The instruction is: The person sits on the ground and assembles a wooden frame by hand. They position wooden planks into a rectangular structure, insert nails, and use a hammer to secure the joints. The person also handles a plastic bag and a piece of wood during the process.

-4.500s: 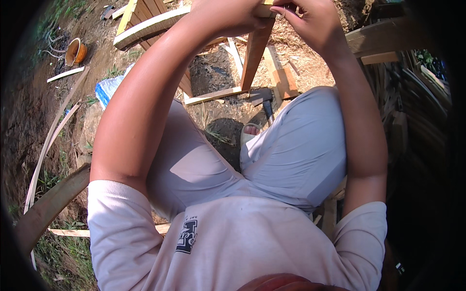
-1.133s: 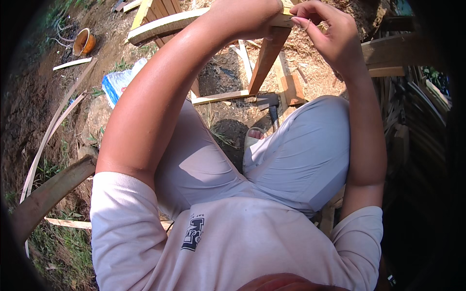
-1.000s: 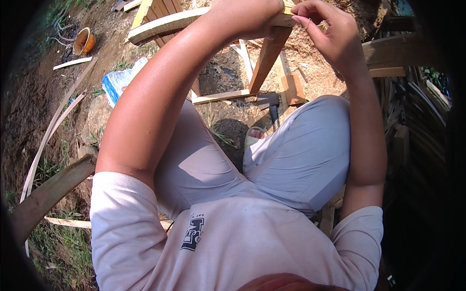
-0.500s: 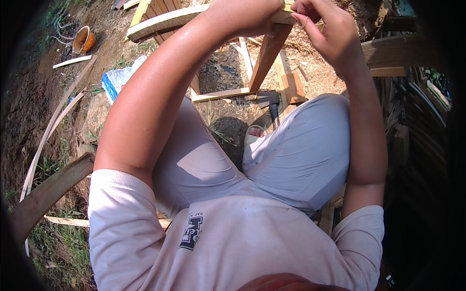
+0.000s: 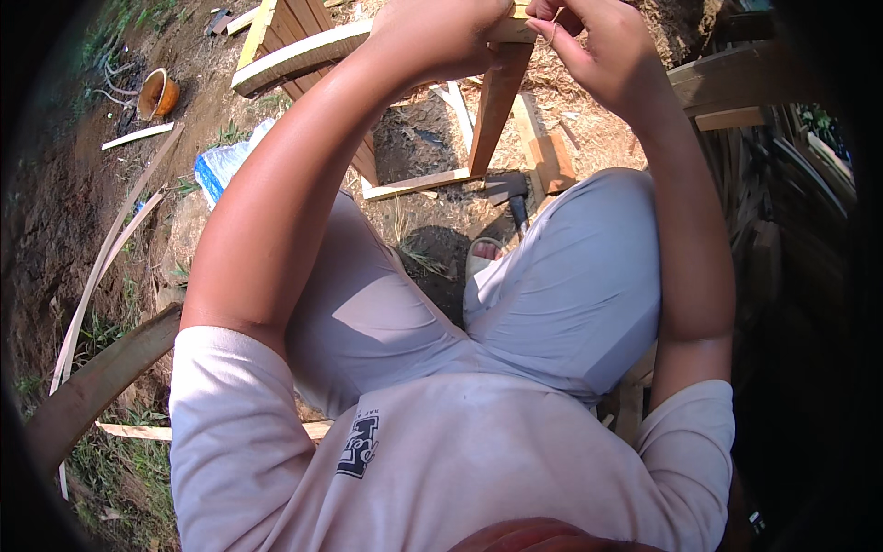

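Note:
At the top edge of the head view, my left hand (image 5: 446,35) is curled over a pale wooden workpiece; its fingertips are hidden, so what it grips does not show. Close by on the right, my right hand (image 5: 602,51) is closed in a pinch on a thin brownish strand (image 5: 555,29), beside the yellowish end of the wood. A curved pale plank (image 5: 308,57) runs left from under my left forearm. Below my hands, an upright wooden leg (image 5: 498,115) slopes down to a low crosspiece (image 5: 418,183).
A hatchet (image 5: 506,188) lies by my foot, next to a wood block (image 5: 552,164). Farther left are an orange bucket (image 5: 157,95), a blue-and-white sack (image 5: 221,168) and long thin strips (image 5: 97,244). Thick boards (image 5: 745,83) stand at the right.
Both hands sit slightly farther left and higher in the picture, together with the wooden frame. More of the thin strand shows at my right fingers.

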### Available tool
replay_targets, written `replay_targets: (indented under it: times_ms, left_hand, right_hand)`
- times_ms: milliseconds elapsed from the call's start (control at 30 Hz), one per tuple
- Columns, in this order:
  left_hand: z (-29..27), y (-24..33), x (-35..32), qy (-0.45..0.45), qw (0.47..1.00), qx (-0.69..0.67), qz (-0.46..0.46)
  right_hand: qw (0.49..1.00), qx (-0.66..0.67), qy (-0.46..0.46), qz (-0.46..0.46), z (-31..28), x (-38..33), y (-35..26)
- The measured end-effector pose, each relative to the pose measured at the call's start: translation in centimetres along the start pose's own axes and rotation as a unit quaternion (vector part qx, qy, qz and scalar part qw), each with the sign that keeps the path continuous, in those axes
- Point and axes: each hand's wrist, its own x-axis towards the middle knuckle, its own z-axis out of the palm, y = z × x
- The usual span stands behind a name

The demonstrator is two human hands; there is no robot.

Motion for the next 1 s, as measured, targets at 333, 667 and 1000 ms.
replay_targets:
  times_ms: [333, 667, 1000]
  left_hand:
    - [1.6, -0.5, 0.5, 0.020, 0.999, 0.039, 0.031]
    - [2.5, -1.4, 1.1, -0.062, 0.998, 0.004, -0.013]
    - [2.6, -1.2, 1.3, -0.053, 0.999, 0.008, -0.005]
  right_hand:
    - [0.997, 0.070, 0.023, -0.002, -0.6, -0.1, 0.9]
    - [0.909, 0.391, 0.063, 0.128, 0.3, -0.4, 5.2]
    - [0.907, 0.402, 0.056, 0.113, -0.1, 0.2, 4.5]
